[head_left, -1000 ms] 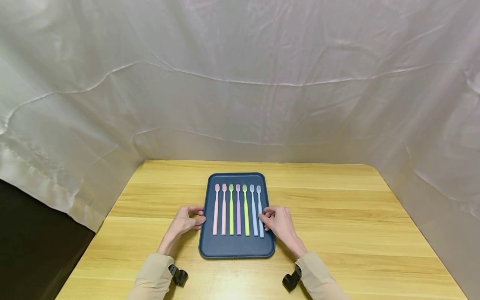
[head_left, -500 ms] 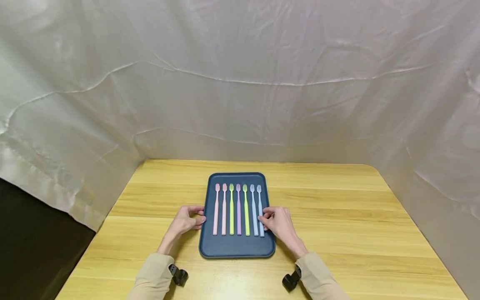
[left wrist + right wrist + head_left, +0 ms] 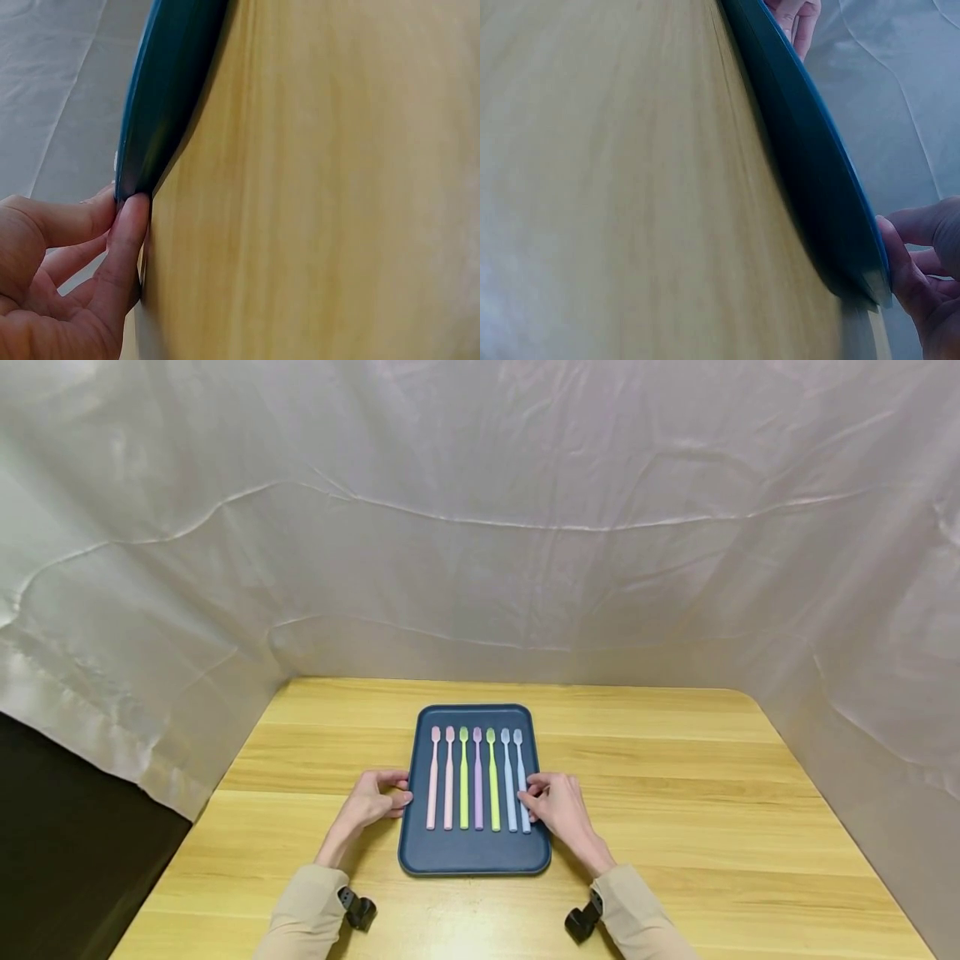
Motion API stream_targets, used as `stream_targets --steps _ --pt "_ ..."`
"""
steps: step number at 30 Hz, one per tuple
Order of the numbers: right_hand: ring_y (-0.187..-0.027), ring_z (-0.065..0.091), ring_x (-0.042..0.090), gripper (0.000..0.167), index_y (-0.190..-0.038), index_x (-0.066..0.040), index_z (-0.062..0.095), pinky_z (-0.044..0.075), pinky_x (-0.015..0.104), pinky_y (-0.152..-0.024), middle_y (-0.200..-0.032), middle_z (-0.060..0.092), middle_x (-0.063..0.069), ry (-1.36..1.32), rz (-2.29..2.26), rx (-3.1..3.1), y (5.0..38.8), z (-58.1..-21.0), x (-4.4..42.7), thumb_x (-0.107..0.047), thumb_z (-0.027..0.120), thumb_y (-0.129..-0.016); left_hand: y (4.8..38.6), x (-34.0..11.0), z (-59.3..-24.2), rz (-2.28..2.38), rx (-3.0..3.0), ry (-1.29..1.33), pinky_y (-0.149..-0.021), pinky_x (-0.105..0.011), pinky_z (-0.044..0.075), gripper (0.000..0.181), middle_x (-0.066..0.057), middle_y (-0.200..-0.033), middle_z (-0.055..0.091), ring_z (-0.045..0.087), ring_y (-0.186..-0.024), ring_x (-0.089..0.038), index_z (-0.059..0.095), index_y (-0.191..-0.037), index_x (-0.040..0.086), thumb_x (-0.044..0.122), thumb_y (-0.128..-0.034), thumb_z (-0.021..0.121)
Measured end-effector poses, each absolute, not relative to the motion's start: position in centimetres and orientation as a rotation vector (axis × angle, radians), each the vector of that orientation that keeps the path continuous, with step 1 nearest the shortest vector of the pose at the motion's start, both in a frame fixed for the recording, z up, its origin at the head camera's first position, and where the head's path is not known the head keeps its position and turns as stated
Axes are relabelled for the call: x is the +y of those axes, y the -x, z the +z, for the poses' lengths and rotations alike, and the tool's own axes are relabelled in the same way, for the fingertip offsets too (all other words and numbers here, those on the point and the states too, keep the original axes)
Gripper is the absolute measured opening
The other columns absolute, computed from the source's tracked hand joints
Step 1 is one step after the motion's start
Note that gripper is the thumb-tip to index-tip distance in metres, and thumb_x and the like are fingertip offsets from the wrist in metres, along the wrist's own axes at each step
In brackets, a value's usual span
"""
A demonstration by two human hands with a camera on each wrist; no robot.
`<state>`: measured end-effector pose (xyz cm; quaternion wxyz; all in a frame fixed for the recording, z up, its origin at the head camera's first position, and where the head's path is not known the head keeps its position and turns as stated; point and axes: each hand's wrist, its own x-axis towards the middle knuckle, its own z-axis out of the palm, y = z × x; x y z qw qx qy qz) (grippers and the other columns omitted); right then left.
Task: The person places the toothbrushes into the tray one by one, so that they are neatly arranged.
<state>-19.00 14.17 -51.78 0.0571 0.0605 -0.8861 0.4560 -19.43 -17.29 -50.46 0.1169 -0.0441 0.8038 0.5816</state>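
Observation:
A dark blue tray lies on the wooden table in the head view. On it several toothbrushes stand in a row, heads away from me: pink, lime green, purple and light blue. My left hand pinches the tray's left rim; the left wrist view shows thumb and finger meeting there. Reaching over the right rim, my right hand pinches the rightmost light blue toothbrush at its handle. In the right wrist view the tray wall hides the toothbrushes.
The wooden table extends on both sides of the tray. A pale, creased curtain encloses its back and sides. Black wrist cameras sit at both cuffs, and a dark area shows at the lower left.
The near end of the rightmost light blue toothbrush has shifted slightly right and away, almost level with its neighbour, my right hand staying on it. The left hand and tray look unchanged.

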Motion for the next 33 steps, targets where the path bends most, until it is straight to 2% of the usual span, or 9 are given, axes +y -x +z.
stream_targets --steps 33 --pt "-0.042 0.058 0.006 0.027 -0.106 0.009 0.073 0.050 0.018 -0.042 -0.073 0.071 0.007 -0.165 1.392 -2.692 18.94 -51.56 14.18 -0.002 0.079 -0.081 19.43 -17.30 -50.58 1.700 2.355 0.135 -0.065 -0.028 0.064 0.045 -0.024 -0.109 0.065 0.065 -0.072 -0.012 0.058 -0.131 -0.014 -0.008 -0.0873 0.068"
